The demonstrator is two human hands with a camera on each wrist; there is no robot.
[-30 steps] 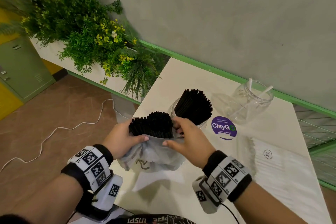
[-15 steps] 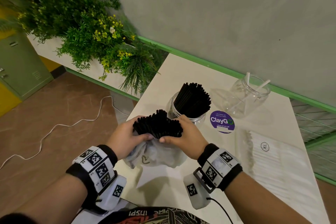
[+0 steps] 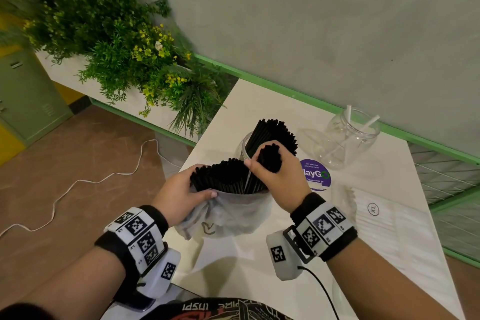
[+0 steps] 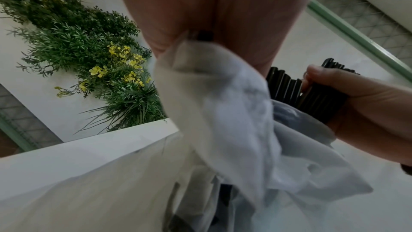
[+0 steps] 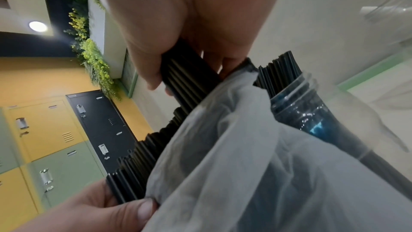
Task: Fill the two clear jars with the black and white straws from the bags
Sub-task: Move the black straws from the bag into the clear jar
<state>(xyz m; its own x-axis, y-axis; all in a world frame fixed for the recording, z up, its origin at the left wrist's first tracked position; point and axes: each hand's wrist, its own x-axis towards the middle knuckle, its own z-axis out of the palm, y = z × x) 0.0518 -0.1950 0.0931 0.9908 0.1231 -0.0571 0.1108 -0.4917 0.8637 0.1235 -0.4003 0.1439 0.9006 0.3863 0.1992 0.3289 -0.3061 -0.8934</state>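
A translucent plastic bag (image 3: 228,213) of black straws (image 3: 220,175) stands at the table's near left edge. My left hand (image 3: 181,196) grips the bag and the straws' left side. My right hand (image 3: 278,176) is curled round a bunch of black straws (image 3: 270,158), raised partly out of the bag. Just behind stands a clear jar (image 3: 245,147) packed with black straws (image 3: 275,135). Farther right, a second clear jar (image 3: 348,138) holds two white straws (image 3: 370,122). In the right wrist view my fingers (image 5: 151,55) wrap the bunch (image 5: 187,75) above the bag (image 5: 245,156).
A purple round sticker (image 3: 315,175) lies on the white table (image 3: 259,262). A flat bag of white straws (image 3: 389,223) lies at the right. A planter of green plants (image 3: 124,47) stands left of the table, and a white cable (image 3: 78,184) runs over the floor.
My right hand has closed round a bunch of black straws and lifted it partly out of the bag, toward the black-straw jar. The left hand keeps holding the bag.
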